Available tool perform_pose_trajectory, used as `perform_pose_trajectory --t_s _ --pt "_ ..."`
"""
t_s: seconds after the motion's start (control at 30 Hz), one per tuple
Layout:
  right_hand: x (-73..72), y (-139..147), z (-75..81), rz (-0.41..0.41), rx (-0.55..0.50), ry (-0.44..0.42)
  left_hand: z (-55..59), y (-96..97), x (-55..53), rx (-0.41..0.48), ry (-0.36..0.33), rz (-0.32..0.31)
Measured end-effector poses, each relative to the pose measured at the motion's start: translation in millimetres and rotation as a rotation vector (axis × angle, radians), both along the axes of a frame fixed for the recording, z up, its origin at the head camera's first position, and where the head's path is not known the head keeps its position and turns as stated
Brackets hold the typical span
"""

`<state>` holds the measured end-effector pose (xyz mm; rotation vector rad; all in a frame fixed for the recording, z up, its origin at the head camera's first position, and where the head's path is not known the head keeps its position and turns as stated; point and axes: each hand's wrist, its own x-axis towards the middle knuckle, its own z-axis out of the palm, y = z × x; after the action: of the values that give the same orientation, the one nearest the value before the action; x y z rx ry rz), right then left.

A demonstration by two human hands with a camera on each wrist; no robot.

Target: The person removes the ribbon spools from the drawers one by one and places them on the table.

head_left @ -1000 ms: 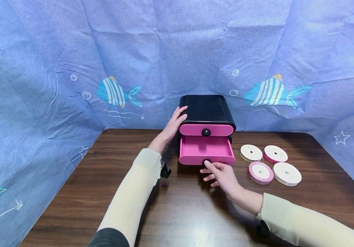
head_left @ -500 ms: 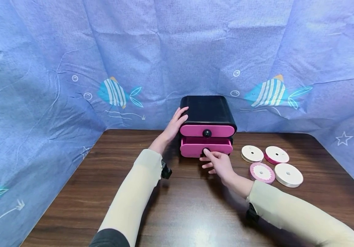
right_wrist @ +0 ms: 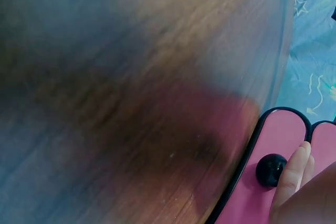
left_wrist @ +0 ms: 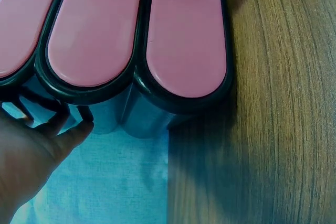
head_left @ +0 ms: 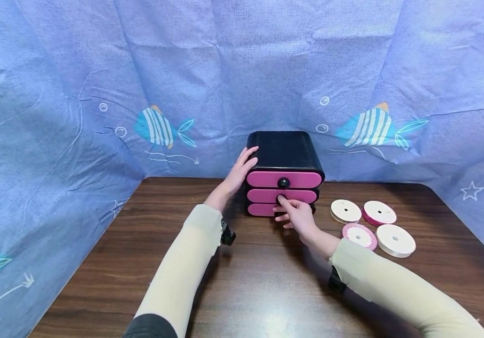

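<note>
A small black drawer cabinet (head_left: 285,149) with three pink drawers stands at the table's back; all the drawer fronts sit flush. My left hand (head_left: 236,173) lies along the cabinet's upper left edge, fingers extended over the top. In the left wrist view, its fingertips touch the side near the upper drawers. With thumb and finger, my right hand (head_left: 301,218) pinches the black knob (head_left: 281,199) of the middle drawer (head_left: 260,195), largely covering it. The bottom drawer's knob (right_wrist: 271,170) shows beside my fingers in the right wrist view.
Several ribbon spools lie right of the cabinet: a cream one (head_left: 345,211), a white one with a magenta edge (head_left: 379,213), a pink one (head_left: 359,236) and a thicker white one (head_left: 395,240). A blue fish-print cloth (head_left: 242,70) hangs behind the brown wooden table (head_left: 174,211).
My right hand has moved away from me, pushing the middle drawer from pulled out to fully closed. The left hand has stayed on the cabinet.
</note>
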<state>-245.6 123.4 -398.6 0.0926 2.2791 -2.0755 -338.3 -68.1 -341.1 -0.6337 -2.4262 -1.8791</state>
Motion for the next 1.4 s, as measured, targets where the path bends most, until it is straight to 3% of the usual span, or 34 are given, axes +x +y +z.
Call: perform_pose_trajectory --t_s 0.47,0.83,1.17,1.4 --pt "5.6 11.9 -0.2 0.059 0.028 -0.022 -2.0 1.4 -0.1 0.008 -0.011 0.005" --pt "14.1 28.5 -14.6 0.109 0.101 -0.103 -0.7 -0.1 0.1 0.009 0.004 0.011" --pt "4.4 19.1 -25.2 0.141 0.128 -0.171 -1.5 -1.0 0.8 0.014 -0.002 0.006" --pt "-4.3 16.7 -26.2 0.165 0.115 -0.158 0.0 0.2 0.8 0.012 -0.005 0.001"
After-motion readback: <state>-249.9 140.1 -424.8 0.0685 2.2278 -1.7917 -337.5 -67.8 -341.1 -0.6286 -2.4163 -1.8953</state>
